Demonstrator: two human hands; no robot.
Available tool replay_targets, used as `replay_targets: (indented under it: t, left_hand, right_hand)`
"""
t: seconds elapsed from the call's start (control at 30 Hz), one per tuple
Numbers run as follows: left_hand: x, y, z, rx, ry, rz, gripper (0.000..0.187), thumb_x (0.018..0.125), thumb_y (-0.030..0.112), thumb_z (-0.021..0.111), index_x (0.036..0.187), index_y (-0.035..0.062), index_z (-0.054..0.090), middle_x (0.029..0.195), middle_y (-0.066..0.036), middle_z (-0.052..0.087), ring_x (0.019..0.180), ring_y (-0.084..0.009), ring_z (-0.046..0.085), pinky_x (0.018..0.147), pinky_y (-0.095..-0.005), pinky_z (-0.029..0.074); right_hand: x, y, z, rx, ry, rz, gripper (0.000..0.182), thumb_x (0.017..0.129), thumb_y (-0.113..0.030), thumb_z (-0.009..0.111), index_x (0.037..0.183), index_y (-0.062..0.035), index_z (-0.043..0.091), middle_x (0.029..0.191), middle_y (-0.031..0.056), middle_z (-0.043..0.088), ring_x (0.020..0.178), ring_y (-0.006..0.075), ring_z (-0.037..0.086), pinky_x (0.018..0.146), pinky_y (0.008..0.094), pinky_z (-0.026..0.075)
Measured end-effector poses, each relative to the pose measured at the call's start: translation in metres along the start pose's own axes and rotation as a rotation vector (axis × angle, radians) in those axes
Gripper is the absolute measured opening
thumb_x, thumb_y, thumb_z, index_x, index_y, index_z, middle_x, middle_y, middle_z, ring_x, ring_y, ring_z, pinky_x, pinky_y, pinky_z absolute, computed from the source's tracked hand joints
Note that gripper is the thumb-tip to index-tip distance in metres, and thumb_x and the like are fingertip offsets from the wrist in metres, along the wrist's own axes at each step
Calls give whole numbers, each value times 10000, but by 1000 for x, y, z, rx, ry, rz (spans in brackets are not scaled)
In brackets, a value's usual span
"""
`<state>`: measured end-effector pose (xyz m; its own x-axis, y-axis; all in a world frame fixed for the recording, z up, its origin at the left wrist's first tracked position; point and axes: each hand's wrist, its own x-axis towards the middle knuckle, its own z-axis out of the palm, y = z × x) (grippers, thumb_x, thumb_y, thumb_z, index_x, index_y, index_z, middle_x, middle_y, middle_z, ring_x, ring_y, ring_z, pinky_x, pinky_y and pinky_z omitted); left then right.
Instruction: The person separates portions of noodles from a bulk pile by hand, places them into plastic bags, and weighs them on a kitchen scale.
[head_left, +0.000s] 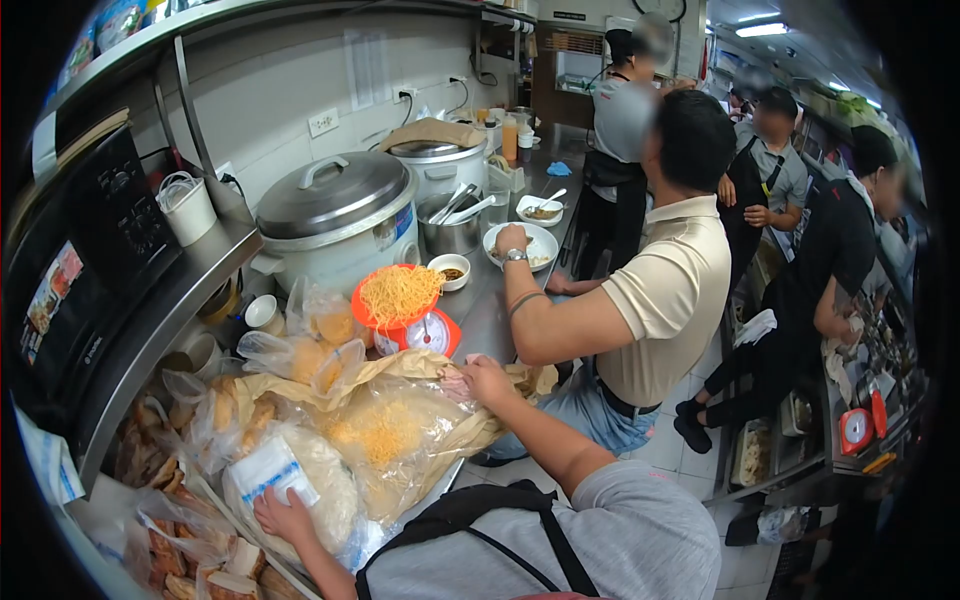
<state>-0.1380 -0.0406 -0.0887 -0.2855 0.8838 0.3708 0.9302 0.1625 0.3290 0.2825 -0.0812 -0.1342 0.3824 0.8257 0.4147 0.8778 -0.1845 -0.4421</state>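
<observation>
My left hand (pixel 285 515) rests with fingers spread on a clear plastic bag (pixel 345 490) of pale contents, beside a white-and-blue packet (pixel 272 470). Further right, my right hand (pixel 487 380) is closed at the edge of brown paper (pixel 475 432), next to a crumpled pinkish piece (pixel 455 382) whose kind I cannot make out. Between my hands lies an open clear plastic sheet or bag with small yellow shreds (pixel 380 432) on it. Just beyond stands an orange kitchen scale (pixel 432 333), its pan heaped with thin yellow-orange strands (pixel 400 293).
A large lidded rice cooker (pixel 340 210) stands behind the scale, near a metal pot (pixel 450 225) with utensils. A person in a beige shirt (pixel 670 290) reaches over a white bowl (pixel 535 247) to my right. Bagged bread (pixel 180 545) lies at lower left, below a metal shelf (pixel 170 330).
</observation>
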Motion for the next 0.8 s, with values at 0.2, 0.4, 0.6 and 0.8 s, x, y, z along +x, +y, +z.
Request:
replay_targets:
  t: [0.2, 0.4, 0.6, 0.8]
  left_hand:
    - [1, -3, 4, 22, 9, 18, 421, 690, 270, 581, 1059, 81, 506, 1139, -143, 412, 1075, -310, 352, 864, -451, 289]
    - [0, -4, 6, 21, 26, 19, 407, 687, 267, 586, 1046, 91, 513, 1137, -141, 416, 1072, -309, 358, 863, -452, 294]
    - [3, 1, 0, 23, -16, -16, 411, 679, 260, 591, 1052, 104, 511, 1147, -143, 417, 1078, -309, 359, 870, -461, 286]
    - [3, -5, 9, 39, 9, -5, 412, 682, 274, 591, 1051, 111, 508, 1155, -138, 417, 1078, -313, 360, 859, -474, 290]
  right_hand:
    - [-2, 1, 3, -5, 64, -24, 162, 685, -131, 527, 817, -97, 614, 918, 84, 537, 910, 258, 487, 784, 336, 399]
    - [0, 10, 1, 54, 33, -134, 208, 673, -101, 533, 862, -110, 618, 899, 109, 539, 888, 280, 494, 777, 351, 406]
    - [4, 12, 3, 82, 3, -66, 170, 672, -109, 547, 821, -112, 629, 862, 122, 540, 831, 293, 511, 742, 363, 422]
    - [0, 8, 3, 56, 30, -41, 149, 664, -114, 568, 797, -116, 636, 843, 111, 539, 801, 290, 513, 721, 349, 430]
